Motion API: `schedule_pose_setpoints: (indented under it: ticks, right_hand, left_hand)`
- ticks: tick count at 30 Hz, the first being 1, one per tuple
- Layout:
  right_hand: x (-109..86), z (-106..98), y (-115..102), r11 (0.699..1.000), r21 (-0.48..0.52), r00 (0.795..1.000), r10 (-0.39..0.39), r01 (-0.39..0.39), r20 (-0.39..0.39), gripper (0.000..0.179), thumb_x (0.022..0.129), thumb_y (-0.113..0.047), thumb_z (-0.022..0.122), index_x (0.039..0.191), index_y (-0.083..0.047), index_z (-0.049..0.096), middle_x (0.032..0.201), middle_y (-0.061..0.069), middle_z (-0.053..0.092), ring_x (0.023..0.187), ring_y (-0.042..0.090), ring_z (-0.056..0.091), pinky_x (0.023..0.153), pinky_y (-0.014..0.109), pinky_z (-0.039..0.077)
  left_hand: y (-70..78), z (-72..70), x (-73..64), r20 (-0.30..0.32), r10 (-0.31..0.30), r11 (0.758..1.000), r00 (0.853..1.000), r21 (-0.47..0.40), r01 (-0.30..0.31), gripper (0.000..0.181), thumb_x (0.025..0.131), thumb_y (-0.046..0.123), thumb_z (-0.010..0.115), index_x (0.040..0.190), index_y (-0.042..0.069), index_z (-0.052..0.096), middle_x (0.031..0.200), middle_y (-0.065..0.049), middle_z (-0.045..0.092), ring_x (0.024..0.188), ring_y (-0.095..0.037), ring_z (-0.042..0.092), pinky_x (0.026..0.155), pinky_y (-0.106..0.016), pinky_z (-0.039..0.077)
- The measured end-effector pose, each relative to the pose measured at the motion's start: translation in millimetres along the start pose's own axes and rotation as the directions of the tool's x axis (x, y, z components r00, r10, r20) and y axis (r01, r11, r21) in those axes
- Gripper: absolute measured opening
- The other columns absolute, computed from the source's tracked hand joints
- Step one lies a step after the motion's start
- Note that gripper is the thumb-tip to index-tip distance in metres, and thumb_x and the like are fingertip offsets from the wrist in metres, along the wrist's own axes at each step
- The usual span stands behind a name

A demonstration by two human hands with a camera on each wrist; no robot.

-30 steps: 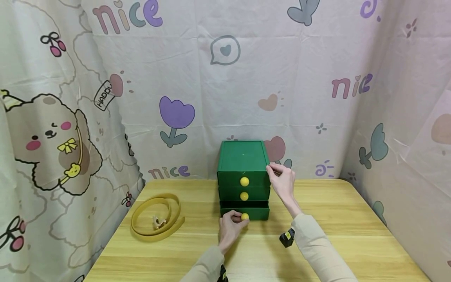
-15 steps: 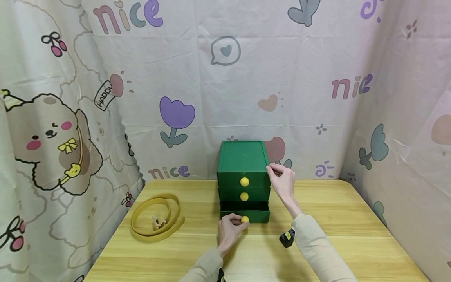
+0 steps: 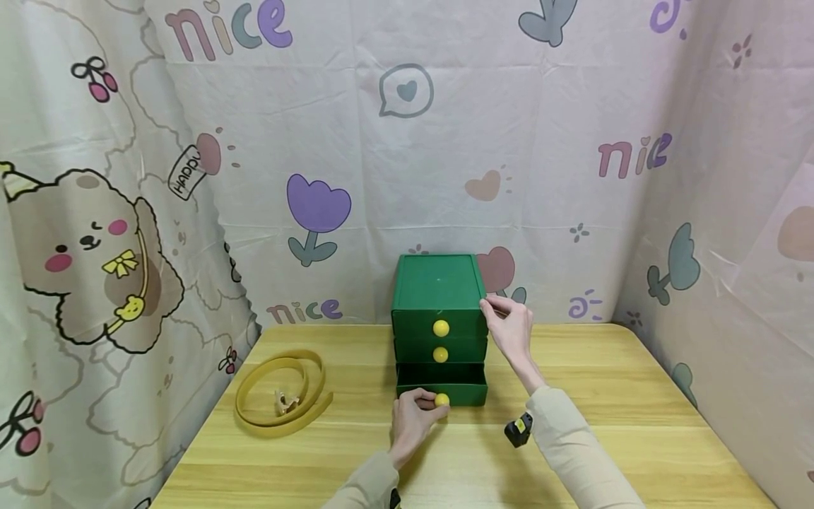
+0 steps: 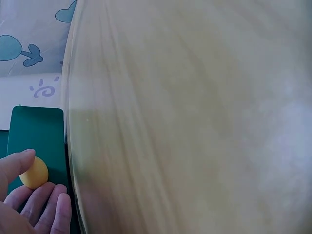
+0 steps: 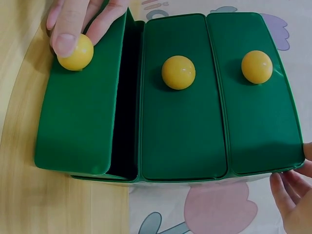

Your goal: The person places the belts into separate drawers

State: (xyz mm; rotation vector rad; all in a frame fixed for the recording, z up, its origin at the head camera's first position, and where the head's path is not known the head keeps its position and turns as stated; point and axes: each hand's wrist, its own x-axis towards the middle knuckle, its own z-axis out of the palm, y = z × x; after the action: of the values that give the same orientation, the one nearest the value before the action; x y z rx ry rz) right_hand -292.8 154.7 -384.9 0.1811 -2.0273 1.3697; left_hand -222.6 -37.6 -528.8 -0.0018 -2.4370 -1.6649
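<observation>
A green drawer cabinet (image 3: 439, 281) with three drawers stands at the back of the table in the head view. Each drawer has a round yellow knob. The bottom drawer (image 3: 469, 394) is pulled partway out, and the part of its inside that shows is dark. My left hand (image 3: 410, 425) pinches the bottom knob (image 5: 79, 54) between thumb and fingers. At the cabinet's upper right front corner, my right hand (image 3: 512, 329) holds the edge with thumb and fingertips. The middle drawer (image 5: 183, 124) and the top drawer (image 5: 263, 117) are closed.
A coiled yellow belt (image 3: 244, 399) lies on the left of the wooden table (image 3: 604, 396), a small shiny piece (image 3: 286, 402) inside its loop. Printed curtains (image 3: 407, 162) stand close behind the table and at both sides.
The left hand has drawn the bottom drawer a little farther out toward me, widening its gap. The right hand has stayed at the cabinet's corner.
</observation>
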Motion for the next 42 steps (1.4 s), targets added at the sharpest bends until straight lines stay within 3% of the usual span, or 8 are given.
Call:
schedule_pose_setpoints:
  ticks: [17,42]
  right_hand:
    - [0.5,-1,-1,1.000,-0.010,1.000,0.010,-0.010,0.012,0.019,0.090,-0.009,0.074,0.105,0.002,0.078,0.107,0.020,0.077,0.092,0.036,0.075,0.069,-0.003,0.044]
    - [0.3,-2,-2,1.000,-0.011,1.000,0.024,-0.024,0.019,0.021,0.090,-0.009,0.074,0.107,0.002,0.078,0.110,0.021,0.076,0.094,0.036,0.075,0.069,-0.004,0.044]
  left_hand:
    - [3.5,-3.3,-7.5,0.013,-0.018,1.000,1.000,0.011,0.018,0.022,0.072,0.023,0.091,0.085,0.012,0.076,0.078,0.000,0.076,0.068,-0.005,0.067,0.060,-0.021,0.055]
    - [3.6,-10.0,-14.2,0.052,0.045,0.994,0.998,0.094,-0.050,0.021,0.073,0.024,0.090,0.084,0.012,0.076,0.077,0.002,0.076,0.067,-0.002,0.066,0.063,-0.020,0.054]
